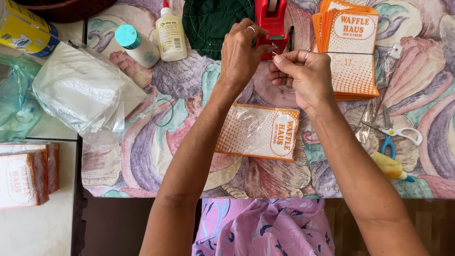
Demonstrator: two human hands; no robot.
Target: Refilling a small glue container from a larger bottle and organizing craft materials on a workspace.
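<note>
My left hand (241, 54) and my right hand (303, 76) meet at the mouth of a red tape dispenser (271, 21) at the back of the table. Both pinch a short strip of clear tape (275, 52) drawn from its cutter. Below my hands lies an orange and white paper packet in a clear plastic sleeve (259, 131). A stack of matching orange and white packets (351, 47) sits to the right of the dispenser.
The floral tablecloth (142, 156) bears a white glue bottle (170, 33), a teal-capped bottle (137, 45), a green quilted mat (213, 21), small scissors (395, 135) and a yellow-handled tool (391, 166). Clear plastic bags (80, 90) lie left; wrapped packets (23, 173) rest on the white counter.
</note>
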